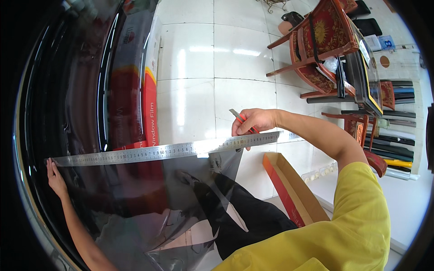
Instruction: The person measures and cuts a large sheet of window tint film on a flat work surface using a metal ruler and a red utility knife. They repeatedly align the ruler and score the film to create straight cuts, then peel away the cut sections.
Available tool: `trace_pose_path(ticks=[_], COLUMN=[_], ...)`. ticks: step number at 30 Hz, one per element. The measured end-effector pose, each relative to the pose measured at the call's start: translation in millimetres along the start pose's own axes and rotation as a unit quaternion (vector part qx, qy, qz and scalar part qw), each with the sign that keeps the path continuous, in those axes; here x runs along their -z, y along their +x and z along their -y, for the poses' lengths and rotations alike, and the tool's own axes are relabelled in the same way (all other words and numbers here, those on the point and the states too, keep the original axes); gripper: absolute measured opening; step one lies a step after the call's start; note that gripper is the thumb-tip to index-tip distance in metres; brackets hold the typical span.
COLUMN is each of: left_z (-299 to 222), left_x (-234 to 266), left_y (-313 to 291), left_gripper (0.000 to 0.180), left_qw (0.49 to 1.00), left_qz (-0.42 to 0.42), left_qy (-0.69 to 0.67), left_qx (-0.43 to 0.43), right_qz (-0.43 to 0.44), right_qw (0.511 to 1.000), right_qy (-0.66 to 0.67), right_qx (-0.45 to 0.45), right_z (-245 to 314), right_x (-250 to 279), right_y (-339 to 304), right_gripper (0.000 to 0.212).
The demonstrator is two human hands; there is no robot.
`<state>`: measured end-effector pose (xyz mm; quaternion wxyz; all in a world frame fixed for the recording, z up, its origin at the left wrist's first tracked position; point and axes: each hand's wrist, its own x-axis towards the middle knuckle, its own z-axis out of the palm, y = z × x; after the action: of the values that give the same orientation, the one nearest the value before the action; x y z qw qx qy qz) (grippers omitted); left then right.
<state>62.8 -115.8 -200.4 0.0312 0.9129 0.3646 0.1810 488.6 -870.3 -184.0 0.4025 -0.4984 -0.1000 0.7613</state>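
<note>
A long steel ruler (178,151) runs across the view, sloping slightly up to the right. Along its lower side hangs a sheet of dark see-through window film (135,198), its right part wrinkled. At the ruler's left end lies my left hand (55,178), fingers stretched out with the tips against the metal. My right hand (255,122) is closed around a red-and-black utility knife (244,119), its blade pointing up and left. That hand is also at the ruler near its right end, where a fingertip shows below the edge.
Glossy dark panels (77,99) fill the left side, beside a long red-and-white film box (150,99). An open cardboard box (294,189) stands on the tiled floor (185,49) to the right. Carved chairs (323,34), a black table (364,77) and several rolls (389,149) are farther right.
</note>
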Motion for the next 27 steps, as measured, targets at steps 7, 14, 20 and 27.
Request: trace_pose_path(ticks=[7, 14, 20, 27], left_z=[-53, -200, -256, -260], left_x=[33, 118, 180, 178], left_y=[-8, -27, -64, -68], left_gripper=[0.045, 0.096, 0.104, 0.098], left_qw=[0.993, 0.509, 0.362, 0.347], left_qz=[0.037, -0.06, 0.041, 0.053], left_qy=[0.11, -0.844, -0.924, -0.93], left_qx=[-0.014, 0.157, 0.119, 0.112], right_qz=[-0.099, -0.118, -0.115, -0.101], right_qw=[0.938, 0.981, 0.987, 0.988], right_qy=[-0.332, -0.153, -0.111, -0.111], right_qx=[0.026, 0.003, -0.006, -0.03], right_z=[1, 9, 13, 24], right_x=[-3, -17, -28, -28], right_y=[-14, -22, -16, -13], right_gripper=[0.027, 0.01, 0.011, 0.013])
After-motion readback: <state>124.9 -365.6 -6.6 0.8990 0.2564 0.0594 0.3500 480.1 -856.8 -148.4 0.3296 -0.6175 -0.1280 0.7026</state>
